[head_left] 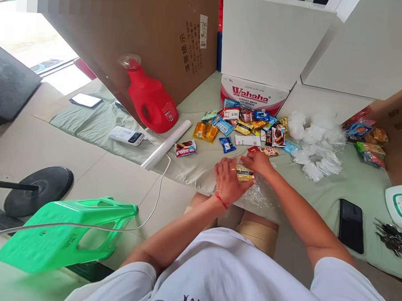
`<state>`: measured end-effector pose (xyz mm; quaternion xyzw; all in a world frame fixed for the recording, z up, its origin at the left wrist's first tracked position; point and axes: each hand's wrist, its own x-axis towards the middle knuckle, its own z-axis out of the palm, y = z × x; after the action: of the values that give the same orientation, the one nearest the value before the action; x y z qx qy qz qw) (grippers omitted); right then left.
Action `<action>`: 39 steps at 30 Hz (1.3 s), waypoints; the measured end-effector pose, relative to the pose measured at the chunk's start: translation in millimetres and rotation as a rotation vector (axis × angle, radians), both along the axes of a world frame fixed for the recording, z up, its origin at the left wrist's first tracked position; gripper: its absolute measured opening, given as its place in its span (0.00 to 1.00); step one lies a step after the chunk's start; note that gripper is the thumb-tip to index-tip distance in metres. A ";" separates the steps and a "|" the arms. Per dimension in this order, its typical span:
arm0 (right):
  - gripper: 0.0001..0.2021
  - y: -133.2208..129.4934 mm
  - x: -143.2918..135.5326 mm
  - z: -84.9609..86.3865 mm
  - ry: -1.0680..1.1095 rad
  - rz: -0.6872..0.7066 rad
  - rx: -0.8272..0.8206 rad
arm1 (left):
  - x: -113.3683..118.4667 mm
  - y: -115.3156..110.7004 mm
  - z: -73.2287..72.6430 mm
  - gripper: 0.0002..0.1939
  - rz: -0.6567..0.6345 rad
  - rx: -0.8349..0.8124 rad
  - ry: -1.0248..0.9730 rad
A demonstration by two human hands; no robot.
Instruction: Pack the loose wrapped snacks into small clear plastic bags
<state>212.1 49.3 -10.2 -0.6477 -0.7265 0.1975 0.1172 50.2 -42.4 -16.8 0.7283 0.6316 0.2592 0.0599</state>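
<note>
My left hand (229, 178) is wrapped around a yellow-and-black snack packet (244, 173) near the front edge of the covered table. Fingers of my right hand (258, 164) are bent together at the packet's far side, pinching what looks like clear plastic film. More clear film (259, 195) spreads crumpled beneath and to the right of the packet. Just beyond my hands lies a loose pile of small wrapped snacks (244, 125). A red-and-white snack packet (185, 148) lies apart on the left, and a small blue packet (227, 144) is at the pile's near side.
Crumpled clear plastic (316, 142) and filled snack bags (369, 140) sit to the right. On the left are a roll of film (168, 142), a red jug (153, 99) and a power bank (126, 136) with a cable. A phone (351, 226) and keys (393, 238) lie near right.
</note>
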 end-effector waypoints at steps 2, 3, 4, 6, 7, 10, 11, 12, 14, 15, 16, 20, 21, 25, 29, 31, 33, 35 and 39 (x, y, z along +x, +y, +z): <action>0.29 1.3 -3.8 1.9 -0.081 -0.019 -0.043 | 17.9 6.0 -0.6 0.54 -0.034 0.006 0.052; 0.29 1.6 -5.3 2.5 -0.110 -0.028 -0.056 | 24.4 8.7 -2.1 0.55 -0.035 -0.003 0.075; 0.28 1.7 -6.6 2.8 -0.130 -0.036 -0.065 | 28.8 10.9 -4.2 0.54 -0.029 -0.015 0.089; 0.28 1.5 -8.1 2.4 -0.139 -0.044 -0.070 | 31.1 14.4 -9.1 0.52 0.005 -0.032 0.079; 0.28 1.2 -8.2 1.9 -0.128 -0.043 -0.067 | 28.9 16.1 -11.5 0.51 0.034 -0.040 0.055; 0.28 -0.2 -3.6 0.9 -0.041 -0.027 -0.060 | 9.7 25.2 -18.3 0.36 0.113 -0.138 -0.046; 0.28 -1.1 -0.1 0.9 0.012 -0.009 -0.064 | -0.3 29.9 -20.6 0.28 0.115 -0.191 -0.083; 0.26 -2.4 4.3 1.1 0.077 0.023 -0.071 | -11.5 35.1 -23.0 0.22 0.104 -0.237 -0.123; 0.23 -6.4 15.4 1.4 0.214 0.126 -0.085 | -35.3 45.2 -28.2 0.16 0.061 -0.274 -0.210; 0.22 -9.2 21.3 1.2 0.270 0.184 -0.087 | -46.3 48.7 -30.5 0.15 0.049 -0.259 -0.247; 0.20 -12.5 26.8 0.5 0.307 0.230 -0.081 | -55.6 50.4 -32.4 0.14 0.053 -0.233 -0.274; 0.19 -24.8 36.7 -6.5 0.306 0.191 -0.048 | -61.4 36.4 -31.3 0.13 0.076 -0.031 -0.260; 0.20 -26.2 35.1 -8.5 0.294 0.139 -0.037 | -53.8 29.5 -28.7 0.16 0.045 0.032 -0.236; 0.24 -21.3 20.8 -11.0 0.235 -0.011 0.044 | -6.7 10.2 -14.7 0.31 -0.082 0.049 -0.131; 0.29 -11.4 14.4 -5.3 0.176 -0.043 0.091 | 22.1 17.1 -4.0 0.37 0.073 -0.241 -0.121; 0.30 -9.6 15.9 -3.7 0.209 -0.050 0.087 | 23.5 24.2 0.3 0.36 0.097 -0.328 -0.145; 0.30 -10.0 17.1 -4.4 0.251 -0.052 0.062 | 20.4 31.2 4.2 0.31 0.095 -0.392 -0.185; 0.30 -11.4 16.4 -6.6 0.268 -0.053 0.041 | 15.7 39.3 7.1 0.25 0.082 -0.467 -0.225; 0.27 -12.3 15.9 -10.5 0.292 -0.019 0.002 | 0.3 62.1 9.6 0.15 -0.081 -0.640 -0.287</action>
<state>228.1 37.0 -20.7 -0.6189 -0.6958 0.2876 0.2241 50.6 19.7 -7.2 0.6530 0.6365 0.1453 0.3837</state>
